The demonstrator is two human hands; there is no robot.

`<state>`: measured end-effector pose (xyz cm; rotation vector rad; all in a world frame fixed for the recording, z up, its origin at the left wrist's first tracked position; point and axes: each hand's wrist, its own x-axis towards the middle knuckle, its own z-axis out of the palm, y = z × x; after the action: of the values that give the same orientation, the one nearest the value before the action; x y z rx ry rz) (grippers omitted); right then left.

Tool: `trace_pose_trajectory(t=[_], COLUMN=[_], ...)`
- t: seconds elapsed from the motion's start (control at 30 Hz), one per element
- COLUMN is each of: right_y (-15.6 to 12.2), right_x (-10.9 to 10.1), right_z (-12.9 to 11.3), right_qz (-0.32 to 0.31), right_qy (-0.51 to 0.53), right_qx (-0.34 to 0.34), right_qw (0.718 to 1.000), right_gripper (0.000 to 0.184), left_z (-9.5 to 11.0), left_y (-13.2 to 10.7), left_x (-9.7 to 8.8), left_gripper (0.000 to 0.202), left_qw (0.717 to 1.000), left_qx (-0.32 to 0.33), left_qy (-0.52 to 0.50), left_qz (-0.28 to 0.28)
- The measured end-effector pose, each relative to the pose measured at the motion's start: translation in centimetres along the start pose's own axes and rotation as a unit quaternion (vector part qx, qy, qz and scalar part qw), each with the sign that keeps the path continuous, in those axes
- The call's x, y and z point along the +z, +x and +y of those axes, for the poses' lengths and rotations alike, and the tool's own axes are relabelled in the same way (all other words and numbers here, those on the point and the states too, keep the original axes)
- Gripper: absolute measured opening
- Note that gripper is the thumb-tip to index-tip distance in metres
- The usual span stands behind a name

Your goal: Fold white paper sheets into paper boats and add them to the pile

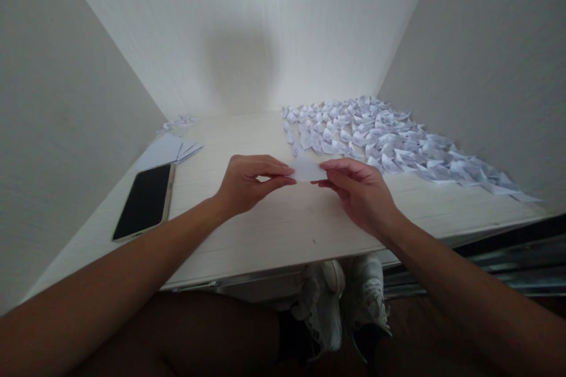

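A small piece of white paper (306, 168) is stretched between my two hands, just above the white table (265, 230). My left hand (252, 184) pinches its left edge between thumb and fingers. On the opposite side, my right hand (358, 191) grips the right edge, fingers closed on it. The paper looks folded to a peak at its top, though its exact shape is hard to make out. Beyond it and to the right lie many small folded white paper boats (354, 129), set close together in rows.
At the left lies a phone (144, 200) with a dark screen. White paper sheets (163, 150) rest behind it, with small paper scraps (181, 122) in the back left corner. Walls (309, 29) enclose the table at the back and both sides. Shoes (327, 300) show below the front edge.
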<state>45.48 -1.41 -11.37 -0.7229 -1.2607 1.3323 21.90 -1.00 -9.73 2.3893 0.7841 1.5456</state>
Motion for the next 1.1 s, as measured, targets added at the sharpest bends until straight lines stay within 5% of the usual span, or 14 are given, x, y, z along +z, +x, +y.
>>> trace_pose_trajectory(t=[0.2,0.4,0.57,0.83,1.1], right_y=[-0.6,-1.0,-1.0,-0.7,-0.1], right_x=[0.0,0.5,1.0,1.9,2.2], right_z=[-0.1,-0.7,-0.5,-0.4,0.2], right_qz=[0.022,0.025,0.047,0.074,0.107], right_qy=[-0.173,-0.259,-0.237,-0.126,-0.117], right_qx=[-0.125,-0.234,-0.188,-0.091,-0.093], right_qw=[0.977,0.937,0.952,0.985,0.983], right_gripper=[0.020,0.012,0.006,0.010,0.024], left_z=[0.5,1.1,1.9,2.1,2.3], left_y=[0.0,0.0,0.0,-0.1,0.0], left_x=[0.1,0.2,1.0,2.2,2.4], left_gripper=[0.011,0.009,0.006,0.015,0.021], left_qw=[1.000,0.999,0.986,0.904,0.860], left_qx=[-0.008,-0.035,-0.130,-0.327,-0.382], left_qy=[-0.010,-0.021,-0.096,-0.253,-0.314], left_qz=[0.013,0.014,0.037,0.106,0.124])
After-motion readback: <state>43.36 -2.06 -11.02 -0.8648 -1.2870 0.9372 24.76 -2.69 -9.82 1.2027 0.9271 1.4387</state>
